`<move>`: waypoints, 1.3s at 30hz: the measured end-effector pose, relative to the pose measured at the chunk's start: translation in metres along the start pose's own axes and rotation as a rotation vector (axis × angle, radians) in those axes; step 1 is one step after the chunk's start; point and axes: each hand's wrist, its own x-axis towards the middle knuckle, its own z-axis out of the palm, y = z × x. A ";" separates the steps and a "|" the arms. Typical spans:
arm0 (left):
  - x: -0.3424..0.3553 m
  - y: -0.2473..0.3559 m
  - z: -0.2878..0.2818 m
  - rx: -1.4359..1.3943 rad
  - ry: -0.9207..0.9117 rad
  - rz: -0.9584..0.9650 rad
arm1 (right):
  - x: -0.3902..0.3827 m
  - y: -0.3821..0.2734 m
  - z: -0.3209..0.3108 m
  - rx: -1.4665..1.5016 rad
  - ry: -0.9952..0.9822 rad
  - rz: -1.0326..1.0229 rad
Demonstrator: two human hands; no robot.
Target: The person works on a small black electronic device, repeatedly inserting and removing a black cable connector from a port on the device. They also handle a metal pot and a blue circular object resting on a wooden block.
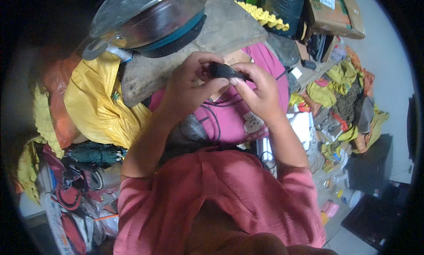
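A small black piece [224, 71], its exact kind unclear, is held between both hands above my lap. My left hand [194, 83] pinches its left end, thumb tip near the middle. On the other end, my right hand [258, 88] closes thumb and fingers, so both thumb tips almost meet below it. Behind the hands shows a tan flat piece [237, 57], partly hidden. A pink apron-like cloth [234, 122] with dark cords and a white cartoon figure covers my lap.
Ahead is a worn wooden board [154, 71] bearing a large metal pan [150, 20]. A yellow sack [95, 100] lies at left. At right are a cardboard box [338, 12], a yellow twisted strip [265, 16] and piled scraps [349, 91]. Shoe-like items [68, 197] lie lower left.
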 end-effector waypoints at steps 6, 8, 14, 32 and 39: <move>-0.012 -0.011 -0.011 0.419 0.002 -0.195 | 0.001 0.027 -0.001 0.219 -0.287 0.188; -0.012 -0.030 -0.015 0.408 0.131 -0.126 | 0.000 0.041 0.002 0.047 -0.176 0.082; -0.028 -0.083 -0.089 0.647 0.552 -0.064 | 0.043 0.088 -0.006 -0.402 -0.003 0.051; -0.018 -0.089 -0.093 0.671 0.591 -0.257 | 0.098 0.089 0.024 -0.359 -0.203 -0.159; -0.018 -0.090 -0.094 0.675 0.581 -0.238 | 0.116 0.089 0.024 -0.489 -0.308 -0.135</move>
